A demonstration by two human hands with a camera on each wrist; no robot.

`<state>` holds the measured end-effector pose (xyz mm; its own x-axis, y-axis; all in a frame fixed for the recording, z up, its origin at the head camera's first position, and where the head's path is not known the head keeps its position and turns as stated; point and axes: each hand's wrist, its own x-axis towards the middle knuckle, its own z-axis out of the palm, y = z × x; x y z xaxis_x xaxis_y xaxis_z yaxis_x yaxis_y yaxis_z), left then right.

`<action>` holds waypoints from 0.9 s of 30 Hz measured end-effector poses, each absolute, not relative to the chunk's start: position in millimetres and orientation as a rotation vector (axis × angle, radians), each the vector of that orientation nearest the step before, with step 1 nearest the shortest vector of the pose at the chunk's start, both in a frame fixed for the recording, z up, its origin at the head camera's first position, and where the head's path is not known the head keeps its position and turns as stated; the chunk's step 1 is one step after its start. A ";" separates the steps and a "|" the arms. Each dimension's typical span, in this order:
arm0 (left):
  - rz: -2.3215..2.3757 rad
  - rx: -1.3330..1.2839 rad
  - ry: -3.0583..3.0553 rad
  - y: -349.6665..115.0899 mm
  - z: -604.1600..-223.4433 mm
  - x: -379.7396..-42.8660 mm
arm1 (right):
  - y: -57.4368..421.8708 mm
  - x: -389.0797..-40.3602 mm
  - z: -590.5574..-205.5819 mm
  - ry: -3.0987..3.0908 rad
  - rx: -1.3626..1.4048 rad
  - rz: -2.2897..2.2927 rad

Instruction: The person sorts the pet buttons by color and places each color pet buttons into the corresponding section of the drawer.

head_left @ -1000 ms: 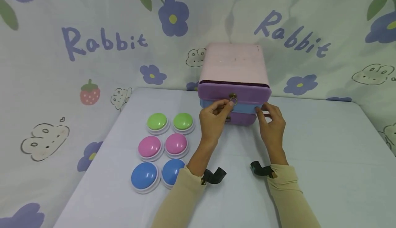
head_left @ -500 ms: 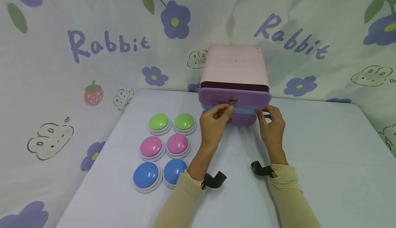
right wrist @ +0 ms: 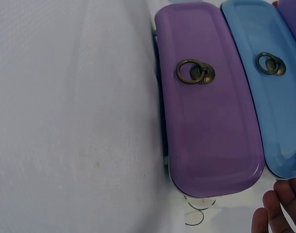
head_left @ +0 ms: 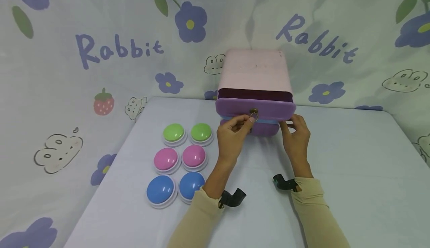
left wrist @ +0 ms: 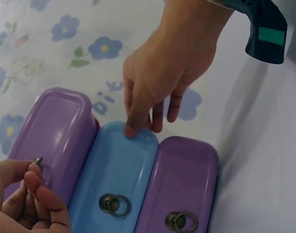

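Note:
A small pink cabinet (head_left: 255,68) with three drawers stands at the back of the table. Its top purple drawer (head_left: 233,107) is partly out, and a dark gap shows above its front. My left hand (head_left: 231,141) pinches the brass ring pull (head_left: 254,117) of this drawer between thumb and fingers. At the cabinet's right side is my right hand (head_left: 296,141); in the left wrist view its thumb presses the end of the blue middle drawer (left wrist: 118,167), with the fingers curled round the side. The blue drawer and the lower purple drawer (right wrist: 211,126) are closed.
Left of the arms, push-button domes sit in pairs on the white table (head_left: 352,173): green (head_left: 173,132), pink (head_left: 166,158) and blue (head_left: 160,189). A patterned cloth (head_left: 124,12) hangs behind the cabinet and at the left.
The top purple drawer has slid out toward me, drawn by my left hand on its ring, and the dark gap has widened. My right hand stays at the cabinet's side.

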<state>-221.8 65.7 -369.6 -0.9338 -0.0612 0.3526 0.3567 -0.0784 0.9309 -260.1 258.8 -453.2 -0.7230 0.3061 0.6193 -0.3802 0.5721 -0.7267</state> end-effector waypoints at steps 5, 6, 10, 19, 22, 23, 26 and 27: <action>-2.098 -0.320 -1.940 65.4 -369.3 -217.1 | 258.9 -258.0 -451.1 -2.073 0.060 1.164; -2.098 -0.320 -1.942 65.3 -369.1 -216.4 | 258.9 -257.9 -451.0 -2.072 0.060 1.159; -2.108 -0.316 -1.935 64.3 -368.4 -213.3 | 259.2 -258.6 -451.3 -2.066 0.066 1.157; -2.105 -0.301 -1.949 63.2 -367.4 -207.5 | 259.7 -258.5 -449.5 -2.056 0.066 1.189; -2.095 -0.310 -1.951 62.8 -367.4 -205.9 | 260.0 -257.6 -449.0 -2.061 0.055 1.196; -2.094 -0.314 -1.950 62.6 -367.3 -205.4 | 260.1 -257.3 -449.1 -2.063 0.047 1.197; -2.091 -0.328 -1.939 62.5 -367.6 -204.2 | 260.2 -257.1 -450.0 -2.065 0.032 1.195; -2.090 -0.327 -1.938 62.6 -367.8 -203.6 | 260.5 -257.3 -450.4 -2.064 0.031 1.193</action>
